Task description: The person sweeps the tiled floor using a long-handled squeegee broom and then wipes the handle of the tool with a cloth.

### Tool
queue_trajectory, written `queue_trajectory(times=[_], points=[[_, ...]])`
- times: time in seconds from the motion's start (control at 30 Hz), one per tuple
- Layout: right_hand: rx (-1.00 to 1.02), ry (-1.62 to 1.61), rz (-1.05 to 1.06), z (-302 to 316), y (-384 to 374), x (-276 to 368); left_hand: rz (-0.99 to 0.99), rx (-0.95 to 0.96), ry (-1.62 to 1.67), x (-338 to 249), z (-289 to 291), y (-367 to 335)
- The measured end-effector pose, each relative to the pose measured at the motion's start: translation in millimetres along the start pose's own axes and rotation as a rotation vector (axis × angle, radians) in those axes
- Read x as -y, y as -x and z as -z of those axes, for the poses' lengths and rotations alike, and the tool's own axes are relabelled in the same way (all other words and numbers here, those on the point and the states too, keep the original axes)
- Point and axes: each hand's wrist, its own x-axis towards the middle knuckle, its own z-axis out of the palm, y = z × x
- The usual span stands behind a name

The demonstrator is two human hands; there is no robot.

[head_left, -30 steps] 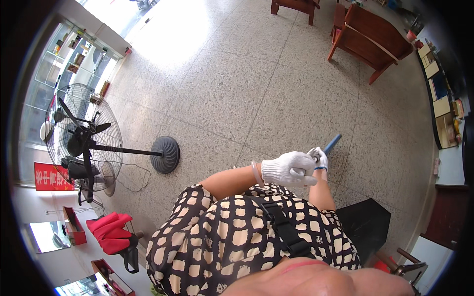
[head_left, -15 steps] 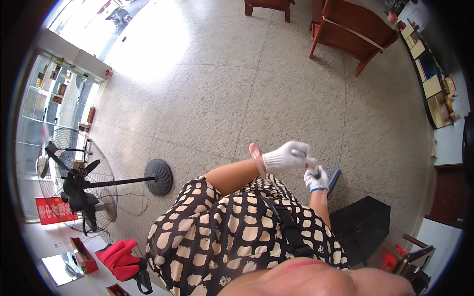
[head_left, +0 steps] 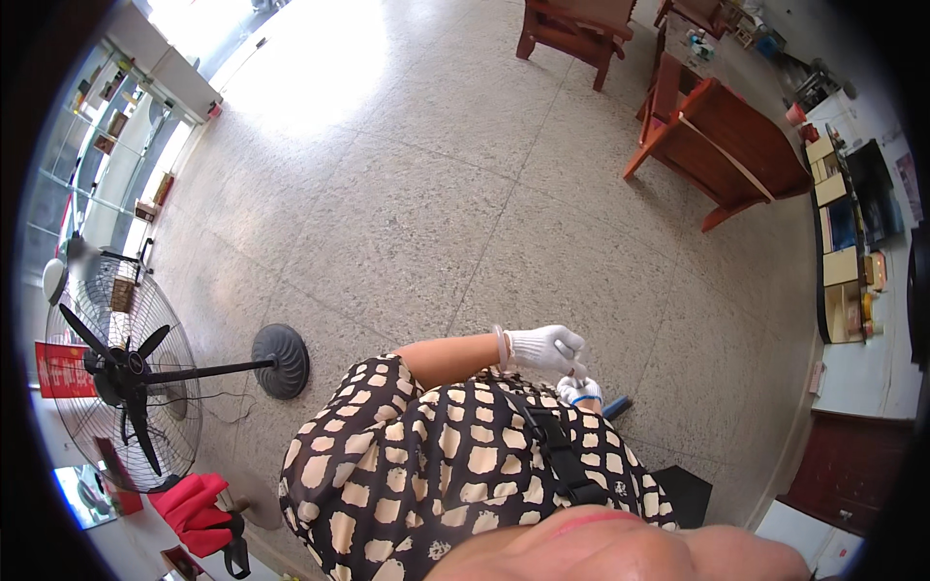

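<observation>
Both my hands wear white knit gloves and meet in front of my patterned dress (head_left: 426,445). My left hand (head_left: 545,349) is closed, its thumb and fingers pinched together just above the other hand. A clear band circles the left wrist. Below it, nearer my body, my right hand (head_left: 579,390) has curled fingers pointing up to the left one; its glove has a blue cuff. A small skin-coloured spot shows between the hands, but what they grip there is too small to make out. A blue rod (head_left: 617,406) slants beside the right hand.
A black standing fan (head_left: 281,362) is at left, near glass shelves (head_left: 92,145) and a folded red umbrella-like bundle (head_left: 199,513). Wooden chairs (head_left: 722,155) stand at far right, with a cabinet (head_left: 841,474) along the wall. A black angular thing (head_left: 683,494) lies at lower right.
My hands have drawn closer to my body and closer together, the right one lower. The view has shifted: more of the chairs shows, and less of the black angular thing.
</observation>
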Motion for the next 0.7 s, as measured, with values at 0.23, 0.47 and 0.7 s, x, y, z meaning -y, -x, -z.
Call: queue_trajectory(times=[0.23,0.47,0.7], points=[[-0.061,0.235,-0.407,-177,1,5,-0.015,-0.253,0.027,-24,90,20],[-0.077,0.605,0.044,-336,-83,-6,0.001,-0.533,-0.133,-87,193,31],[0.504,0.197,-0.34,-538,-173,17,-0.243,-0.557,-0.503,-181,307,0]])
